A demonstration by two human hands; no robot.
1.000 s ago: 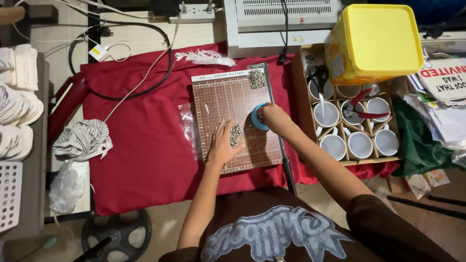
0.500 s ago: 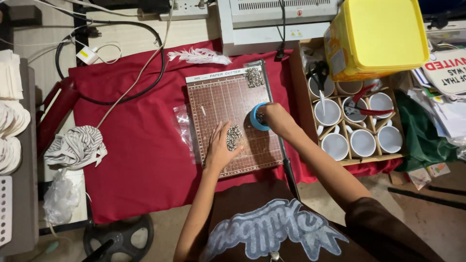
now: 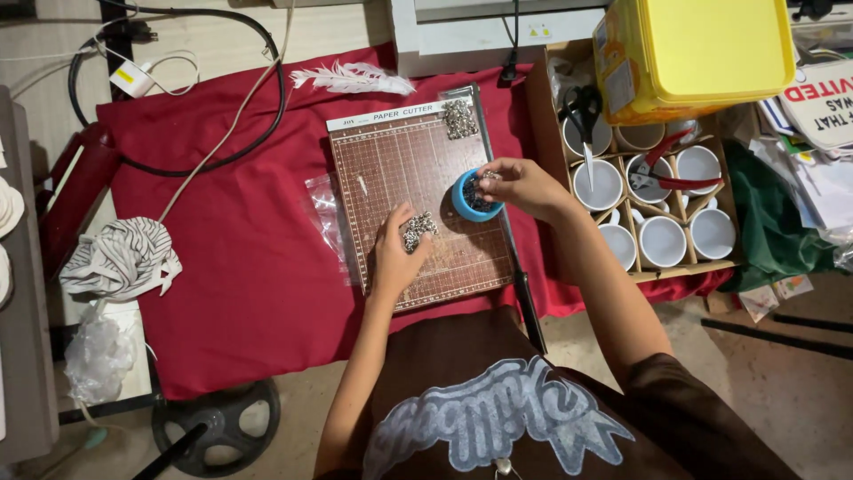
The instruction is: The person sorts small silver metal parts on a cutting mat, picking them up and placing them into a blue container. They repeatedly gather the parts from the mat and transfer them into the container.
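A brown gridded paper cutter board (image 3: 391, 169) lies on a red cloth (image 3: 240, 258). My left hand (image 3: 395, 258) rests on the board, fingers touching a small pile of silvery metal pieces (image 3: 418, 231). My right hand (image 3: 520, 185) hovers over a small blue cup (image 3: 471, 197) on the board's right side, fingertips pinching some of the metal pieces above it. Another heap of silvery pieces (image 3: 459, 117) sits at the board's far right corner.
A cardboard box of white mugs (image 3: 662, 236) with scissors (image 3: 584, 111) and red pliers (image 3: 662, 173) stands to the right, under a yellow tub (image 3: 697, 49). A white feather (image 3: 351, 80), black cable (image 3: 222, 151), striped cloth (image 3: 120, 258) and plastic bag (image 3: 324, 213) lie left.
My right hand has shifted from gripping the blue cup's side to holding metal pieces just over it. The left hand stays on the pile. The view has moved closer.
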